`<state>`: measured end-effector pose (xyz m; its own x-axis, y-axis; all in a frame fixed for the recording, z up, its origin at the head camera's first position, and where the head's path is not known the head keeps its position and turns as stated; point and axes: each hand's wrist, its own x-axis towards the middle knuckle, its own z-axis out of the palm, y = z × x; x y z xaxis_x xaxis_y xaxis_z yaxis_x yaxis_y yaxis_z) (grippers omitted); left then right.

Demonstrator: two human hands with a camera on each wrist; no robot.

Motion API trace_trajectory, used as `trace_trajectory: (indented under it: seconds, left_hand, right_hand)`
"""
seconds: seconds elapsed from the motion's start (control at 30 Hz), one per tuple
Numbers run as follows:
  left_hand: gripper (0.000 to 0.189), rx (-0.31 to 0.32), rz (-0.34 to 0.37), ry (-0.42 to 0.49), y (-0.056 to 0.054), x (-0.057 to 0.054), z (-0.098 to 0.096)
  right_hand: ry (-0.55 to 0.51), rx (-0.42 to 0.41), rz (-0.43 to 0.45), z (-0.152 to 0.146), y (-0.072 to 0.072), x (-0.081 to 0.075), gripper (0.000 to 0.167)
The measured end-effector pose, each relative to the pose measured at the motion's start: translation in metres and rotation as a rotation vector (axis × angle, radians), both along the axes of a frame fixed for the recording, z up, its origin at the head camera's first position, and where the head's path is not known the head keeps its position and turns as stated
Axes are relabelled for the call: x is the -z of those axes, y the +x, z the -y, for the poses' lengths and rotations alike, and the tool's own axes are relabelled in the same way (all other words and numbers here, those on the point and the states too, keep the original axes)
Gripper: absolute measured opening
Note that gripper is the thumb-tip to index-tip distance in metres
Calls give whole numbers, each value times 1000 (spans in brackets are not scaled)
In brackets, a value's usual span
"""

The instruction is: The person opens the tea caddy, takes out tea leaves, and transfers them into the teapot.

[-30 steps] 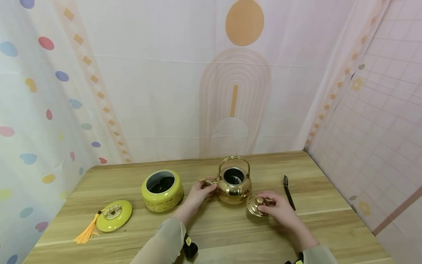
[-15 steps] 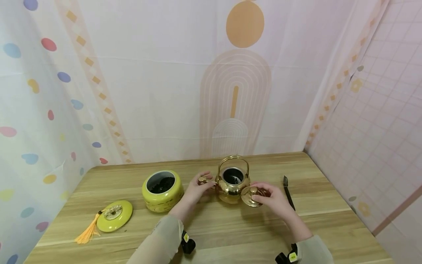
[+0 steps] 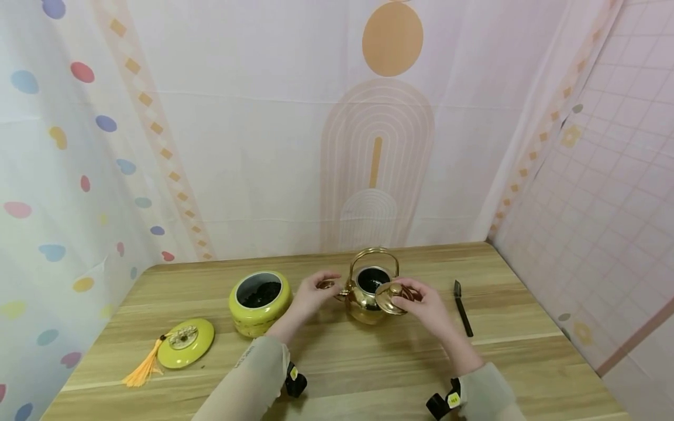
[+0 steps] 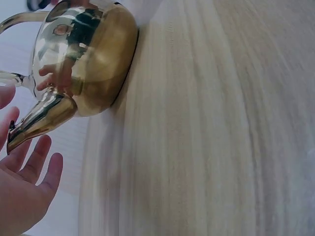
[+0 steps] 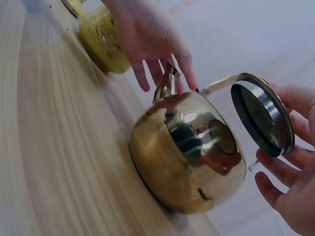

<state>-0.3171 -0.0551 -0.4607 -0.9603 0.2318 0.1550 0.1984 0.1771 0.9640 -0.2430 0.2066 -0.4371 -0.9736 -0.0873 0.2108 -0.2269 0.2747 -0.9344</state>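
Note:
A shiny gold teapot [image 3: 364, 313] stands upright on the wooden table, its round mouth uncovered and its looped handle raised. My left hand [image 3: 312, 296] is at the spout [image 4: 45, 114], fingers loosely extended around it and the thumb reaching toward the handle's base. My right hand [image 3: 425, 306] holds the gold lid [image 3: 386, 296] by its knob side, tilted, just in front and to the right of the mouth. In the right wrist view the lid's silver inner rim [image 5: 256, 118] faces the pot. Dark contents show inside the mouth.
Left of the teapot stands a yellow jar [image 3: 256, 318], open and holding dark loose bits. Its yellow lid [image 3: 186, 351] with an orange tassel [image 3: 144, 369] lies further left. A slim black-handled tool [image 3: 463, 313] lies at right. Patterned curtains [image 3: 263, 146] rise behind the table.
My right hand has carried the lid up and left, from beside the teapot to the edge of its mouth. My left hand has shifted slightly up and left along the spout, its fingers loosening.

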Motion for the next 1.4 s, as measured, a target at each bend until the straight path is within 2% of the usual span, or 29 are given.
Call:
trace_trajectory:
  seconds: [0.1,0.2,0.27,0.5,0.57,0.87,1.23,1.4]
  left_hand:
    - [29,22,-43,-56,8,-8,-1]
    - [28,48,-46,-74,15,-16,-2]
    - [27,62,-45,-72,17,-17,-2]
    - [23,59,-45,-51,0,7,-4]
    - [22,64,-48,-51,-2,10,-3]
    - [20,63,-67,-81,-4,12,-2]
    - [20,67,-55,-87,-2,13,-2]
    - [20,59,-56,-88,-1,14,-3]
  right_hand:
    - [5,15,-27,6,-4,0,34]
    - [21,38,-63,12,-7,0,33]
    - [37,61,-83,15,-9,1,33]
    - [62,131,-150,29,-16,1,37]
    - [63,142,-178,33,-18,2,35]
    - [87,199,-263,52,-30,6,35]
    - [239,329,-350,63,-35,12,37]
    - [294,350,-366,63,-36,14,38]
